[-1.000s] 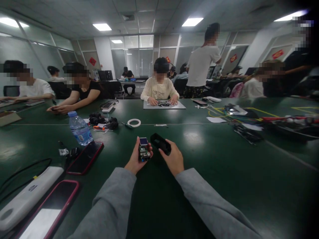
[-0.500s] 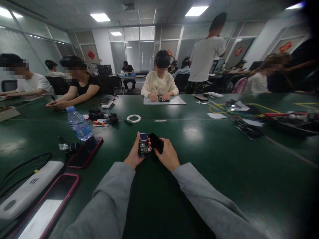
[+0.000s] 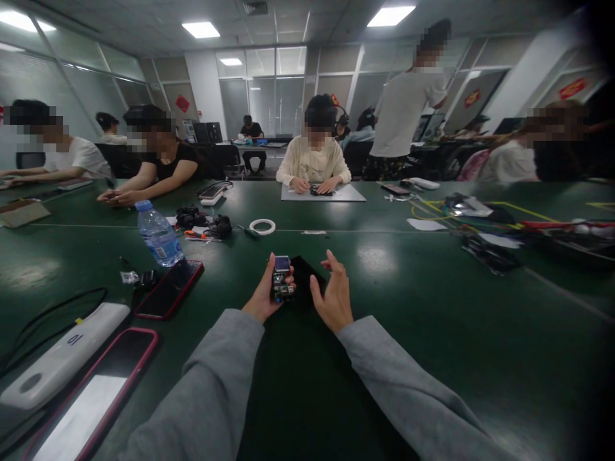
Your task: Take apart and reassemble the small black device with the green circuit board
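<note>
Gripping the circuit board (image 3: 281, 283) at frame centre, my left hand (image 3: 263, 299) is closed round it; right hand (image 3: 335, 296) spread, empty, beside the black casing (image 3: 302, 267). Fitting them, I judge, needs a regrasp.

water bottle (image 3: 158, 234) beside red-cased phone (image 3: 169, 289); tape roll (image 3: 262, 226) beyond; white power bank (image 3: 62, 356) left.

left grip (image 3: 263, 301) curled closed, right grip (image 3: 334, 299) open, fingers (image 3: 332, 264) spread
</note>
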`<state>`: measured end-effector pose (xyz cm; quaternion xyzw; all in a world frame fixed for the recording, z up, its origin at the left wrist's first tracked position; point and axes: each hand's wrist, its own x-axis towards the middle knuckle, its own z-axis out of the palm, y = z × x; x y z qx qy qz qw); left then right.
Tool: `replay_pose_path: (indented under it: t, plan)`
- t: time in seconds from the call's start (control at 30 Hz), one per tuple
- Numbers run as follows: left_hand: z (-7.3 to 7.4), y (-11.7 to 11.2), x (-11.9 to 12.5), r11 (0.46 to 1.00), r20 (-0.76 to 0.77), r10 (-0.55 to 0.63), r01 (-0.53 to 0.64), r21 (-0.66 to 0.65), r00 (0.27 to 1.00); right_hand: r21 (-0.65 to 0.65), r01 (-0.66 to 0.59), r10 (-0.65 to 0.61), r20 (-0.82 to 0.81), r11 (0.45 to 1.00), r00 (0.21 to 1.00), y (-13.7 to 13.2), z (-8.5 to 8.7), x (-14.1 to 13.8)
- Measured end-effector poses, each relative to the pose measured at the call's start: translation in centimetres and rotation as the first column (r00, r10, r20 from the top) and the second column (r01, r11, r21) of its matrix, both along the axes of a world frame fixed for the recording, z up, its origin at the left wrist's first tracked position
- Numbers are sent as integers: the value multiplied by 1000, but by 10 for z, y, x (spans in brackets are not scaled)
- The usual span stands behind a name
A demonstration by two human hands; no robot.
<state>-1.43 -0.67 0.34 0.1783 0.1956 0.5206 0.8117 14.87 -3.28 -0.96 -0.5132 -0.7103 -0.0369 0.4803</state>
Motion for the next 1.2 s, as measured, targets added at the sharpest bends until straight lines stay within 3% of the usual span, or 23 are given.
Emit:
replay_pose_path:
  t: [0.27,0.5,0.6,0.7,0.83,1.0,1.1,1.2]
  plan:
    - [0,2,-2,996,21,-45,46,-72,999,94,-192,162,260,977,952,-13,10,-5]
    - [0,4,-2,996,73,-52,57,-69,996,179,-405,257,535,896,805,-37,14,-35]
    - [1,4,-3,989,61,-104,110,-95,993,115,-395,257,591,912,765,-38,14,-44]
    - [6,2,-5,991,62,-89,94,-95,994,54,-334,240,587,941,773,-34,15,-45]
    - [25,-2,-6,996,23,-70,72,-55,997,40,-306,244,508,951,826,-25,16,-36]
    - [60,-8,-1,995,-6,-72,72,71,997,47,-313,297,211,948,931,-12,24,-21]
    - [80,-11,1,989,-2,-28,28,144,1000,7,-360,360,-18,933,933,-7,33,-18]
    - [94,-18,3,977,1,-11,10,213,1000,-49,-425,391,-305,904,868,-2,41,-20]
